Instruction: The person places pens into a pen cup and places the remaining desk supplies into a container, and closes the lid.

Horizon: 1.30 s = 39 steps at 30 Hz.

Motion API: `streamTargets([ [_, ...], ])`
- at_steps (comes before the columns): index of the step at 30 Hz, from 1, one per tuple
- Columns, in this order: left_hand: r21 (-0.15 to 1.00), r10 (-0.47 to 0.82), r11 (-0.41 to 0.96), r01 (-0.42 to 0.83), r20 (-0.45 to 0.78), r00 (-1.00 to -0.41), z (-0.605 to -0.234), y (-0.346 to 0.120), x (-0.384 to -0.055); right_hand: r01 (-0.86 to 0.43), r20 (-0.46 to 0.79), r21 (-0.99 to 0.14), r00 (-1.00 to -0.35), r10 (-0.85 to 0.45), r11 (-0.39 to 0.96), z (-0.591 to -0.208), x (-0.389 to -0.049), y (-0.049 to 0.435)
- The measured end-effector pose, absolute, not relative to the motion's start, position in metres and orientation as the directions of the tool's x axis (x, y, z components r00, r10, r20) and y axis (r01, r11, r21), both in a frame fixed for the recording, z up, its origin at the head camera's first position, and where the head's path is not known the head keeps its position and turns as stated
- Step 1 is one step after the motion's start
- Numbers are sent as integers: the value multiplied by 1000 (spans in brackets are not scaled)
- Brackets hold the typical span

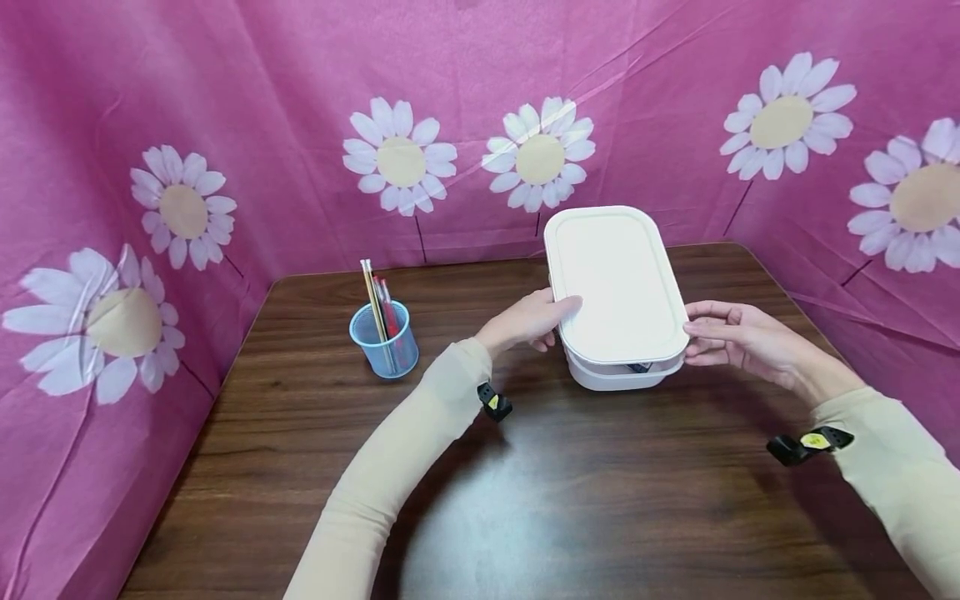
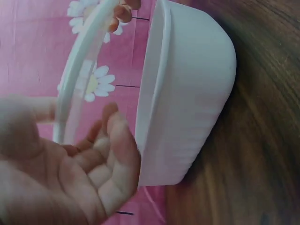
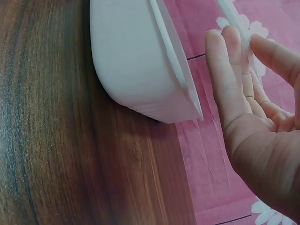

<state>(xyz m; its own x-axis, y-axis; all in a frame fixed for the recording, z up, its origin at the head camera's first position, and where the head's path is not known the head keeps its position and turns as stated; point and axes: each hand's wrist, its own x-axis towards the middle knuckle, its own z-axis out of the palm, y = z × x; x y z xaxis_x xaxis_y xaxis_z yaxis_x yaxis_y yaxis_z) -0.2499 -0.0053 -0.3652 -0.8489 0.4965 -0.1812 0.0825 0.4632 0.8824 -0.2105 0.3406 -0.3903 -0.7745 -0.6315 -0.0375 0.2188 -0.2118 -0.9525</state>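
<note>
A white lid [image 1: 618, 283] with rounded corners is held just above a white plastic box [image 1: 622, 381]. In the left wrist view a gap shows between the lid [image 2: 77, 70] and the box's rim. My left hand [image 1: 531, 320] grips the lid's left edge, thumb on top and fingers below. At the lid's right edge, my right hand [image 1: 750, 340] pinches it between thumb and fingertips, also seen in the right wrist view. The box [image 3: 136, 61] stands on the table. Something small and dark shows inside through the front gap; its kind is not clear.
A light blue mesh pen cup [image 1: 385, 354] with several pens and brushes [image 1: 381, 308] stands left of my left hand. The brown wooden table [image 1: 562, 500] ends at a pink curtain [image 1: 465, 50] with daisies, behind and on both sides.
</note>
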Motion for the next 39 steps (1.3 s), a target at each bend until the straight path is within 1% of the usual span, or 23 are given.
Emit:
streamTargets([
  [2,812,467,559,166,-143,-872,-363,-6,-246,218,-39,-953,-778,-627,-210,-391,-210,341],
  [5,665,422,701,259,-94,-902,-362,-3,-243,208,-45,-958,-789,-613,-197,-392,-208,342],
  [7,581,397,766,276,-90,-913,-362,0,-241,200,-46,-961,-796,-604,-191,-393,-207,342],
  [9,523,378,806,276,-96,-921,-364,2,-240,192,-49,-965,-804,-593,-181,-395,-206,343],
  [11,501,359,827,256,-120,-925,-366,4,-239,182,-58,-971,-811,-582,-156,-395,-206,343],
  [14,466,328,855,229,-143,-934,-370,7,-239,157,-91,-985,-829,-553,-74,-397,-206,344],
  [17,435,302,877,205,-165,-939,-376,11,-241,146,-142,-989,-858,-494,30,-399,-206,345],
  [20,417,289,889,189,-192,-938,-383,16,-244,159,-188,-982,-889,-418,104,-402,-204,344],
  [23,437,280,884,165,-214,-936,-388,18,-247,171,-215,-974,-907,-363,148,-403,-204,343],
  [24,466,283,871,154,-222,-933,-390,18,-247,169,-216,-973,-909,-357,159,-403,-204,342],
  [26,569,295,815,109,-246,-923,-392,17,-248,167,-218,-971,-912,-346,173,-404,-204,341],
  [29,764,337,645,-22,-310,-889,-394,14,-250,158,-215,-970,-914,-345,185,-405,-204,340],
  [31,856,378,497,-140,-359,-854,-395,12,-251,162,-219,-969,-911,-350,185,-406,-204,340],
  [33,892,420,383,-239,-399,-815,-394,10,-252,167,-223,-969,-907,-356,182,-407,-204,341],
  [35,900,451,315,-302,-422,-786,-394,9,-254,175,-226,-970,-904,-362,170,-408,-204,341],
  [39,894,471,272,-357,-447,-760,-396,9,-258,186,-218,-975,-904,-368,121,-411,-204,344],
])
